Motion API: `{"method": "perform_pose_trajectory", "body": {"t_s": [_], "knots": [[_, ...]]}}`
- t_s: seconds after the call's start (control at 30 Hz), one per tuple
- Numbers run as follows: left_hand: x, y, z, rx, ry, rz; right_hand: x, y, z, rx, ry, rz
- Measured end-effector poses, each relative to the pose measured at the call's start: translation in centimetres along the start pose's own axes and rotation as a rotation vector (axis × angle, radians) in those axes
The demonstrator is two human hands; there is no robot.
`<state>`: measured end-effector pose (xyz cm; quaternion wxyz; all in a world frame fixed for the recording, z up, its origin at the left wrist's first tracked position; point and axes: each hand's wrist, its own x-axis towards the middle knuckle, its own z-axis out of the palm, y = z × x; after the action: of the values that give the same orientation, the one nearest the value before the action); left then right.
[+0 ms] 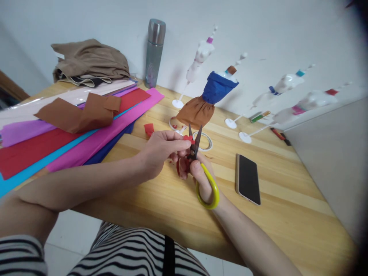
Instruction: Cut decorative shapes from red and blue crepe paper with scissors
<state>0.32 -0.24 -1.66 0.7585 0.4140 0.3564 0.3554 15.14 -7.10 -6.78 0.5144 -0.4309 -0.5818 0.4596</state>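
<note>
My left hand [168, 147] pinches a small red paper piece [189, 138] with a scalloped edge. In my right hand [202, 178] is a pair of scissors [212, 186] with yellow handles and dark blades. The blades stand apart and point away from me, with the red piece against them. Red scraps lie below and between my hands, partly hidden by the fingers. Just behind the hands are two rolls of tape [211, 142], and a small dress form [220, 88] wearing a blue top and a gathered brown skirt.
Three more white dress forms [201, 51] stand along the wall. A phone [247, 178] lies to the right. Coloured crepe sheets [77, 153], a brown piece [83, 115] and folded clothing [92, 61] lie at the left. A thermos [155, 53] stands at the back. A red scrap [148, 129] lies nearby.
</note>
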Motion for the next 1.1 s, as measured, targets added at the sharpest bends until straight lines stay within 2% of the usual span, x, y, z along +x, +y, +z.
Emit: {"method": "perform_pose_trajectory", "body": {"t_s": [0.37, 0.67, 0.8, 1.1], "knots": [[-0.12, -0.38, -0.31, -0.034, -0.088, 0.014, -0.02, -0.03, 0.19, 0.021, 0.016, -0.009], [-0.38, -0.08, 0.11, -0.045, -0.032, -0.001, -0.02, -0.34, 0.56, 0.021, 0.015, 0.013], [-0.31, -0.11, 0.16, -0.029, 0.014, 0.007, -0.05, -0.34, 0.60, 0.017, 0.005, -0.023], [-0.07, -0.29, 0.17, -0.023, 0.034, 0.025, 0.00, -0.31, 0.64, -0.008, 0.019, -0.026]]}}
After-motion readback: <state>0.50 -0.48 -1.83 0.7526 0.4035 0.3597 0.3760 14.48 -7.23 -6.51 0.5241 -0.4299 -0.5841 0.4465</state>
